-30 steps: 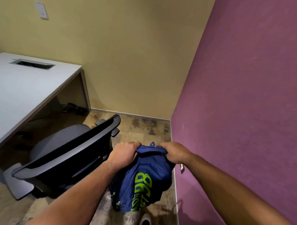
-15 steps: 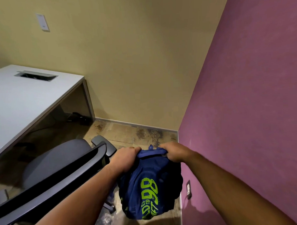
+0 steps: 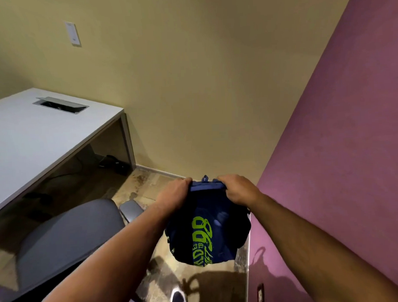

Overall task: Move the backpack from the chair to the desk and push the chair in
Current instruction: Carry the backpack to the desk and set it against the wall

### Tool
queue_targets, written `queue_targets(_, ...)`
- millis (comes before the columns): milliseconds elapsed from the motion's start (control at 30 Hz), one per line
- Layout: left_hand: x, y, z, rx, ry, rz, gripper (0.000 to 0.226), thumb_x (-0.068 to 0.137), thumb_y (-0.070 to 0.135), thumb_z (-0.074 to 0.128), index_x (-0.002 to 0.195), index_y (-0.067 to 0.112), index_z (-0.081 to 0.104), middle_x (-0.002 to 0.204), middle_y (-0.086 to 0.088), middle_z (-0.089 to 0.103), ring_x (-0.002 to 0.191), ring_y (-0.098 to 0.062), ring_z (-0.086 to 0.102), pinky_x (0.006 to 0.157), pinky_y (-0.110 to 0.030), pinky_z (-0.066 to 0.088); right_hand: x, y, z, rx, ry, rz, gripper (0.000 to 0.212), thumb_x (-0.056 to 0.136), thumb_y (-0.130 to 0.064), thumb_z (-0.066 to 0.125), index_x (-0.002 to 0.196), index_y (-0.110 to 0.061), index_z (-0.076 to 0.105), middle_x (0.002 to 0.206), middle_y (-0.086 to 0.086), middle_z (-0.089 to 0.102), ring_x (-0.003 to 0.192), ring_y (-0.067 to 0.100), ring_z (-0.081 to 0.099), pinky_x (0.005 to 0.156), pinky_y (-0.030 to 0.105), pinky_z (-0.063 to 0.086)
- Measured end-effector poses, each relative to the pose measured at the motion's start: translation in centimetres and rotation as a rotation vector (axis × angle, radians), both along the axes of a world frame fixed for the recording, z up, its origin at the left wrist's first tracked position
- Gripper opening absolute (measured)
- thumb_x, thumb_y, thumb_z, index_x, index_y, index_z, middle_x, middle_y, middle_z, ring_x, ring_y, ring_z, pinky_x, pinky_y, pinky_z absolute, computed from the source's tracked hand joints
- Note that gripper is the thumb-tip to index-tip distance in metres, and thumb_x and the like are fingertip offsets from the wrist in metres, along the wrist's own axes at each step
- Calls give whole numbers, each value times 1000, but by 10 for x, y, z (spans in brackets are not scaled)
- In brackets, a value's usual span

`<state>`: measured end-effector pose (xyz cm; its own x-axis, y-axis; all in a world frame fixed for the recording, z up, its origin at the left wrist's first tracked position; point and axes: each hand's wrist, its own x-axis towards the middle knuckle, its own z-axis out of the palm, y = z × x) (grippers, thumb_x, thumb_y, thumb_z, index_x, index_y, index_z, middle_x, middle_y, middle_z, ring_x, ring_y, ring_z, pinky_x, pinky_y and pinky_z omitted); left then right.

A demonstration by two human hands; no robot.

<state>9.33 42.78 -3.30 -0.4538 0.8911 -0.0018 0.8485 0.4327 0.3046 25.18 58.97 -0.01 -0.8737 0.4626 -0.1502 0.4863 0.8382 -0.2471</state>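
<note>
A dark blue backpack point(image 3: 207, 232) with bright green lettering hangs in the air above the floor, near the purple wall. My left hand point(image 3: 173, 192) and my right hand point(image 3: 239, 190) both grip its top edge, one at each side of the small carry loop. The grey office chair point(image 3: 68, 236) stands to the left of the backpack, its seat bare and its armrest point(image 3: 130, 209) just left of my left forearm. The white desk point(image 3: 35, 131) lies further left and higher in the view, with a cable slot in its top.
The purple wall point(image 3: 329, 169) runs close on the right, with an outlet point(image 3: 260, 294) low down. A beige wall stands ahead with a white wall plate point(image 3: 72, 33). Cables point(image 3: 112, 161) lie under the desk. My shoe point(image 3: 177, 300) shows at the bottom on the mottled floor.
Both hands have lifted the backpack higher off the floor, still gripped at the top. The view has tilted up, so the chair sits lower left and more of the desk shows.
</note>
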Motion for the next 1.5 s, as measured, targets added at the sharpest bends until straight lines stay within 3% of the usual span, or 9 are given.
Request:
queue_targets(367, -140, 122, -8, -89, 61, 99, 16, 102, 12, 49, 116, 10, 57, 107, -14, 68, 98, -35, 69, 85, -45, 55, -143, 126, 4, 64, -19, 79, 39, 92, -11, 47, 121, -31, 65, 118, 3, 71, 105, 32, 65, 82, 38, 50)
queue_targets(633, -235, 179, -8, -144, 89, 159, 12, 99, 14, 48, 110, 16, 53, 97, -9, 69, 88, -34, 70, 69, -43, 49, -244, 197, 2, 79, -24, 159, 42, 90, -11, 46, 120, -36, 63, 111, -3, 73, 100, 30, 66, 75, 37, 47)
queue_targets(900, -343, 208, -17, -78, 74, 377, 7, 100, 16, 48, 95, 21, 47, 93, -3, 68, 85, -30, 69, 70, -43, 49, -376, 256, -2, 79, 7, 325, 33, 90, -12, 46, 110, -31, 62, 108, -2, 73, 98, 30, 66, 78, 38, 50)
queue_targets(1067, -412, 227, -17, -74, 85, 520, 10, 99, 26, 52, 95, 26, 43, 91, 2, 64, 82, -25, 67, 67, -40, 48, -474, 294, -10, 67, -1, 489, 28, 93, -16, 48, 113, -29, 62, 115, 6, 71, 103, 35, 64, 76, 37, 44)
queue_targets(1200, -456, 236, -5, -92, 91, 638, 24, 96, 32, 59, 91, 32, 36, 85, 10, 50, 60, -7, 43, 64, -33, 36, -551, 307, -4, 80, -2, 629, 26, 94, -16, 49, 115, -24, 64, 116, 11, 71, 104, 37, 64, 75, 36, 41)
queue_targets(1267, -478, 238, 4, -76, 98, 703, 22, 96, 30, 60, 93, 30, 38, 91, 5, 53, 65, -10, 49, 65, -34, 37, -587, 309, 5, 82, 18, 697, 25, 95, -18, 51, 116, -22, 64, 117, 13, 70, 105, 39, 63, 74, 37, 39)
queue_targets(1367, -518, 236, 24, -33, 101, 793, 11, 98, 26, 56, 105, 21, 49, 107, -7, 60, 94, -32, 65, 76, -43, 48, -638, 305, 24, 81, 95, 787, 23, 96, -20, 52, 115, -21, 64, 118, 15, 70, 105, 40, 63, 75, 37, 40)
queue_targets(1433, -547, 231, 38, 17, 95, 851, 11, 98, 23, 54, 108, 18, 52, 109, -10, 60, 99, -35, 64, 84, -45, 51, -670, 302, 39, 100, 159, 838, 18, 96, -22, 52, 110, -19, 63, 115, 16, 70, 103, 41, 64, 71, 38, 36)
queue_targets(1500, -576, 227, 55, 80, 133, 889, 9, 96, 18, 55, 105, 17, 53, 106, -11, 60, 96, -36, 65, 83, -44, 51, -704, 300, 57, 121, 235, 873, 17, 97, -23, 51, 109, -19, 62, 112, 18, 71, 99, 41, 65, 69, 39, 35)
